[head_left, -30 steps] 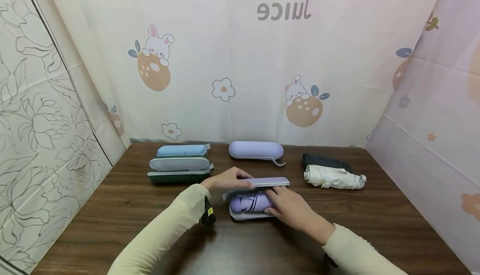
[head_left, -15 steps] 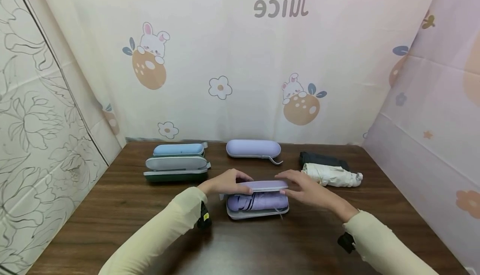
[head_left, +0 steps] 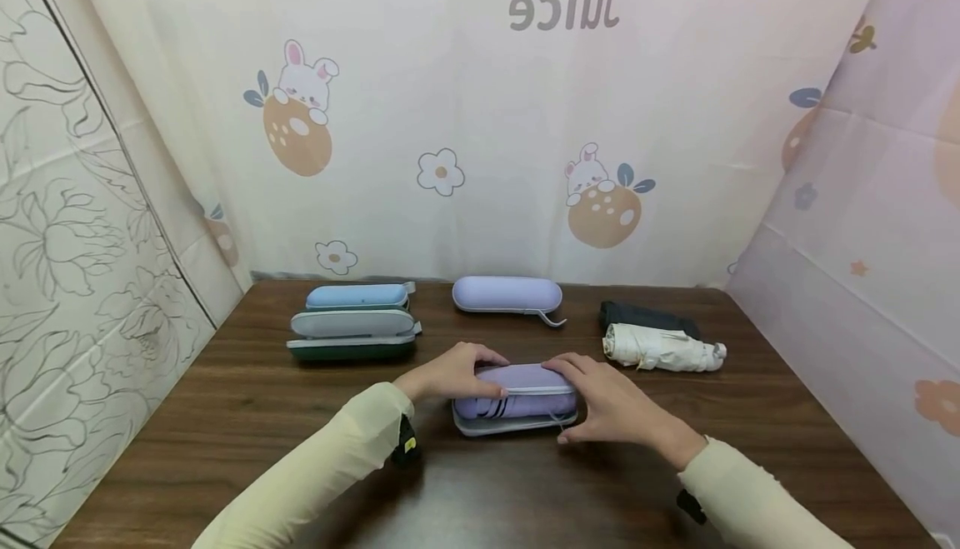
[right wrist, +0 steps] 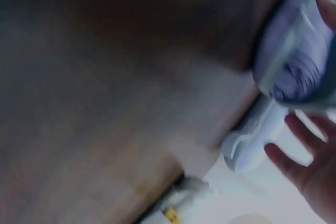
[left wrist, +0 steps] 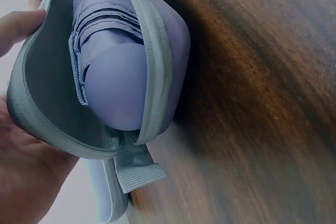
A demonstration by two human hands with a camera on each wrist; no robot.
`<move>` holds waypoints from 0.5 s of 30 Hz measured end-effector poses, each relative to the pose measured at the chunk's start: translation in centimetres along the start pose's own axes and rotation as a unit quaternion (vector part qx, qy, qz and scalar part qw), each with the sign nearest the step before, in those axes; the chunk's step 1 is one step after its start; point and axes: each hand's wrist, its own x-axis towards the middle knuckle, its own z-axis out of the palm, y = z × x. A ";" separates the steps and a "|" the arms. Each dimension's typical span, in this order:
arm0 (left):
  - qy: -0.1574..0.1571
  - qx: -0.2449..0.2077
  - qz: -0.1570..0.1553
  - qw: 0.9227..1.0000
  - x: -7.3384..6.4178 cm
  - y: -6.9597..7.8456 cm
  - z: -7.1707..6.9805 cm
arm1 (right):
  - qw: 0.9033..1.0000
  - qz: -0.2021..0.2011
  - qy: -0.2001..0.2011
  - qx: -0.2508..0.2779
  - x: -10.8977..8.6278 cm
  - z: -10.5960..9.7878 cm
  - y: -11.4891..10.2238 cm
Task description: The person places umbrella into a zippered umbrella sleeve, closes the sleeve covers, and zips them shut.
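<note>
A lilac zippered case [head_left: 525,377] with a pale grey rim lies on the table, its lid partly lowered. Inside it is a folded purple umbrella [head_left: 521,406] with dark stripes; its rounded end [left wrist: 116,87] and a cord show in the left wrist view. My left hand [head_left: 450,372] grips the lid at its left end, thumb over the lid's edge. At the right end, my right hand [head_left: 617,401] has its fingertips on top of the lid and its thumb stretched down near the front rim. In the right wrist view those fingers [right wrist: 294,163] are spread.
Behind lies a closed lilac case [head_left: 507,294] with a strap. To the left, an ajar dark green case [head_left: 352,350] with grey lining stands before a light blue case [head_left: 356,296]. At right, a white folded umbrella [head_left: 663,349] lies before a black one [head_left: 647,316].
My right hand has left the umbrella and moved up to the lid's right end. The lid has come down and forward over the umbrella. My left hand keeps its hold on the lid.
</note>
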 end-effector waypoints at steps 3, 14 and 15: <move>0.001 0.003 -0.004 1.000 0.0 0.1 0.0 | 0.999 -0.010 0.026 -0.035 0.2 0.7 -0.2; -0.002 0.008 -0.001 1.000 -0.1 0.1 0.1 | 1.000 -0.020 0.008 -0.021 0.5 -0.3 -0.2; -0.003 0.007 -0.001 1.000 -0.1 0.1 0.2 | 1.000 -0.020 0.009 -0.023 0.6 -0.3 -0.2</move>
